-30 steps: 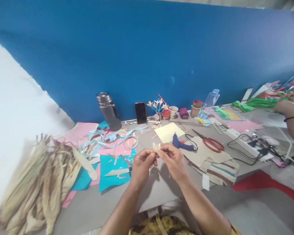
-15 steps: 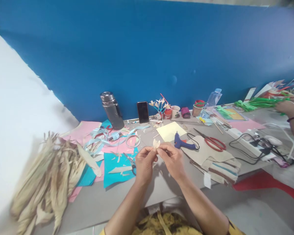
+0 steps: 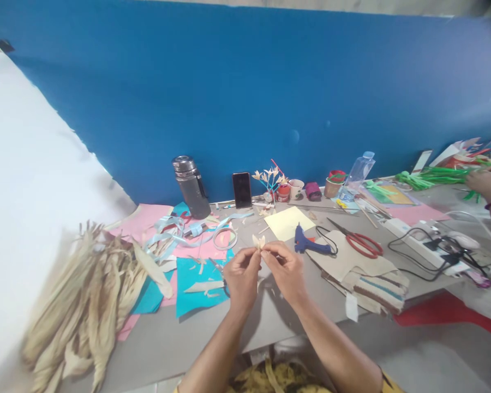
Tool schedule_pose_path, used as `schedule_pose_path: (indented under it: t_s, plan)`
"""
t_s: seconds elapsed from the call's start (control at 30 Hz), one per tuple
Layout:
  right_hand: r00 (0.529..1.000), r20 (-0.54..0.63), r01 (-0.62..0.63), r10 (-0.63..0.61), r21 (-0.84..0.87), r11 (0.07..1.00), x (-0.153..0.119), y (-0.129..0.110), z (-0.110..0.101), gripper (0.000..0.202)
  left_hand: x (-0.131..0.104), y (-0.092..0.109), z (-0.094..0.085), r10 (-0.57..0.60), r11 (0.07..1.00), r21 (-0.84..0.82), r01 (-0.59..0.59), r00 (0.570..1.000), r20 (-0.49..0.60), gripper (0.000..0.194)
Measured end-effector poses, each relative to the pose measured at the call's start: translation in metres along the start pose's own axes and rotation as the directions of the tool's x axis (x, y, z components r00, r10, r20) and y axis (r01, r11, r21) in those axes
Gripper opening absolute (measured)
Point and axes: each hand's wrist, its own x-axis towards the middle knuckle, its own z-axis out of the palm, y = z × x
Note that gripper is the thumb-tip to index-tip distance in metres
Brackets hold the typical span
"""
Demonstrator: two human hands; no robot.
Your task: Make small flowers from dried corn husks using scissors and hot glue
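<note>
Pinched between the fingertips of both hands is a small pale corn husk flower (image 3: 258, 240), its petals pointing up. My left hand (image 3: 242, 273) grips its base from the left, fingers curled. From the right, my right hand (image 3: 284, 268) closes thumb and forefinger on the same base. Scissors (image 3: 226, 285) lie partly hidden behind my left hand on a blue sheet (image 3: 188, 305), beside a cut husk piece (image 3: 202, 286). Just right of my hands rests a blue glue gun (image 3: 311, 243). Several finished husk flowers (image 3: 270, 177) stand on blue stems at the back.
Dried corn husks (image 3: 77, 305) are heaped at the left. Along the wall stand a thermos (image 3: 192, 188), a phone (image 3: 241, 190) and a plastic bottle (image 3: 358, 174). Red-handled scissors (image 3: 364, 244), a folded cloth (image 3: 368, 284) and a power strip (image 3: 417, 243) lie rightward. A co-worker's hand (image 3: 486, 184) holds green strands.
The view has shifted slightly, so the table items sit a little further right and lower. Both hands still pinch the husk flower, with its petals appearing a bit more spread.
</note>
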Motion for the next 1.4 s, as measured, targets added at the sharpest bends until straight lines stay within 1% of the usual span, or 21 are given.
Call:
schedule_pose_path:
  t_s: [0.1, 0.17, 0.23, 0.27, 0.33, 0.43, 0.53, 0.6, 0.67, 0.8, 0.87, 0.97, 1.07, 1.13, 1.23, 1.3, 1.33, 1.4]
  plan:
    - [0.999, -0.047, -0.021, 0.020, -0.034, 0.999, 0.002, -0.001, 0.000, 0.013, -0.003, 0.005, -0.001, 0.017, 0.999, 0.030, -0.018, 0.999, 0.028, 0.011]
    - [0.997, -0.068, -0.033, 0.029, -0.051, 0.998, 0.003, -0.003, -0.001, 0.015, -0.004, 0.008, -0.002, 0.005, 1.000, 0.019, -0.006, 0.998, 0.061, 0.012]
    - [0.997, -0.069, -0.047, 0.044, -0.040, 0.998, 0.003, -0.004, -0.002, 0.015, -0.003, 0.009, -0.003, -0.045, 0.999, -0.019, 0.047, 0.992, 0.117, 0.015]
    - [0.997, -0.061, -0.056, 0.054, -0.023, 0.998, 0.004, -0.005, -0.003, 0.015, -0.002, 0.009, -0.005, -0.086, 0.994, -0.060, 0.096, 0.984, 0.159, 0.017]
    - [0.997, -0.035, -0.069, 0.070, 0.015, 0.997, 0.003, -0.006, -0.005, 0.014, 0.001, 0.006, -0.007, -0.182, 0.955, -0.183, 0.235, 0.947, 0.266, 0.021]
    - [0.998, -0.008, -0.068, 0.068, 0.023, 0.997, 0.002, -0.007, -0.008, 0.011, 0.006, -0.001, -0.010, -0.284, 0.825, -0.351, 0.443, 0.862, 0.420, 0.022]
    - [0.998, 0.026, -0.064, 0.063, 0.029, 0.998, 0.002, -0.009, -0.009, 0.010, 0.008, -0.005, -0.011, -0.334, 0.717, -0.411, 0.562, 0.796, 0.505, 0.023]
    - [0.996, 0.056, -0.069, 0.066, 0.055, 0.996, 0.001, -0.011, -0.010, 0.010, 0.007, -0.006, -0.012, -0.348, 0.679, -0.423, 0.600, 0.771, 0.534, 0.024]
    - [0.996, 0.065, -0.067, 0.063, 0.061, 0.996, 0.001, -0.012, -0.010, 0.009, 0.007, -0.006, -0.011, -0.338, 0.682, -0.425, 0.595, 0.772, 0.538, 0.024]
    - [0.999, 0.027, -0.034, 0.033, 0.037, 0.999, -0.001, -0.013, -0.007, 0.007, 0.004, -0.004, -0.008, -0.261, 0.737, -0.430, 0.522, 0.806, 0.532, 0.025]
    - [0.999, 0.017, -0.037, 0.036, 0.069, 0.997, -0.003, -0.013, -0.004, 0.008, 0.002, -0.004, -0.006, -0.219, 0.744, -0.455, 0.489, 0.822, 0.526, 0.027]
    - [0.999, 0.037, -0.024, 0.019, 0.143, 0.989, -0.006, -0.013, -0.001, 0.012, -0.002, -0.004, -0.003, -0.179, 0.758, -0.487, 0.434, 0.856, 0.486, 0.029]
    - [0.998, 0.065, 0.011, -0.023, 0.183, 0.983, -0.007, -0.014, 0.000, 0.017, -0.004, -0.007, -0.002, -0.142, 0.805, -0.475, 0.355, 0.893, 0.427, 0.029]
    - [0.997, 0.078, 0.012, -0.029, 0.206, 0.978, -0.007, -0.016, -0.001, 0.019, -0.005, -0.010, -0.003, -0.107, 0.844, -0.446, 0.298, 0.908, 0.405, 0.029]
    - [0.995, 0.088, 0.017, -0.038, 0.227, 0.974, -0.007, -0.019, -0.003, 0.015, -0.004, -0.014, -0.005, -0.040, 0.892, -0.400, 0.212, 0.917, 0.397, 0.029]
    - [0.994, 0.103, 0.017, -0.043, 0.240, 0.971, -0.006, -0.021, -0.005, 0.012, -0.003, -0.015, -0.007, -0.007, 0.902, -0.393, 0.176, 0.918, 0.396, 0.028]
    - [0.993, 0.115, 0.011, -0.041, 0.249, 0.968, -0.005, -0.021, -0.006, 0.011, -0.002, -0.016, -0.007, -0.002, 0.900, -0.398, 0.178, 0.915, 0.404, 0.028]
    - [0.989, 0.146, -0.013, -0.026, 0.262, 0.965, -0.004, -0.022, -0.008, 0.011, 0.000, -0.015, -0.007, -0.017, 0.883, -0.416, 0.219, 0.899, 0.438, 0.028]
